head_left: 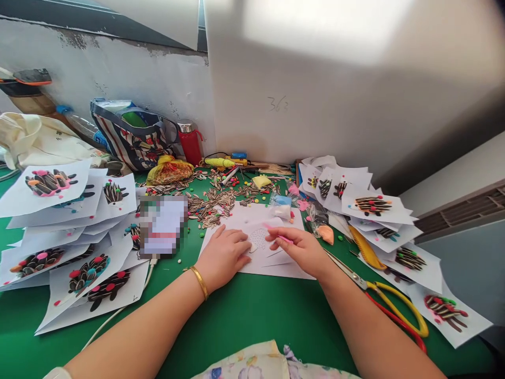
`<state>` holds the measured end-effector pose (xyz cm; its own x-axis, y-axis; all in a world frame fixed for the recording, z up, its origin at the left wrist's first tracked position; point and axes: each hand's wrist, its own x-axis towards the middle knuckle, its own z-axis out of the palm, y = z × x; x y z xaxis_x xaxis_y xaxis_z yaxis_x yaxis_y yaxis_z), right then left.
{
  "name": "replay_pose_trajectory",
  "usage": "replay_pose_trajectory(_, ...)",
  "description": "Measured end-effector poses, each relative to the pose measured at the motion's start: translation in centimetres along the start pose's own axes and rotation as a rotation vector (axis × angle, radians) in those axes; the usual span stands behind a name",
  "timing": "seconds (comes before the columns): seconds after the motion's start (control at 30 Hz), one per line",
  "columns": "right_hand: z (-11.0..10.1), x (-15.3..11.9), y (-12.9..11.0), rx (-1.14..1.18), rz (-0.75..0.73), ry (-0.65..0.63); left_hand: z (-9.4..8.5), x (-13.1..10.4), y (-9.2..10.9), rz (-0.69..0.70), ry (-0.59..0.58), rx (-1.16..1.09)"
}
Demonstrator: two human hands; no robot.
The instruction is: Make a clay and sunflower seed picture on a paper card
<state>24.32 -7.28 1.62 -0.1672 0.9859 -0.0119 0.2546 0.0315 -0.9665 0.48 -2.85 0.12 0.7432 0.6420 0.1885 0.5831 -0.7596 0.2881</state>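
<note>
A white sheet of paper [236, 216] lies on the green table in front of me, with a dotted round drawing [258, 238] near its middle. My left hand [225, 253] lies spread on the sheet's left part, fingertips beside a small white lump [253, 246] at the drawing's lower left edge. Over the right part of the sheet, my right hand [294, 246] pinches a thin pink tool [284, 239]. Its fingers are just right of the drawing. Small bags of pink, blue and white clay [282, 205] rest at the sheet's top right.
Sunflower seeds [213, 202] are scattered behind the sheet. Stacked seed pictures stand left [94, 273] and right [418, 263]. Scissors [394, 310] and a yellow cutter [365, 247] lie right. A blurred phone [163, 226] with a cable is left; a red bottle [190, 145] stands behind.
</note>
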Motion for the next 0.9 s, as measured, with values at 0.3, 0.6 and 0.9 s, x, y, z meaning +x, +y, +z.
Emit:
replay_pose_trajectory(0.3,2.0,0.7,1.2,-0.425,-0.119,0.052,0.0,0.1,0.1,0.007,0.006,0.003)
replay_pose_trajectory(0.6,2.8,0.8,1.6,-0.483,-0.077,0.088,0.0,-0.1,0.1,0.02,0.011,0.037)
replay_pose_trajectory(0.9,3.2,0.7,1.8,-0.562,-0.218,0.036,0.1,0.0,0.1,0.024,0.018,0.041)
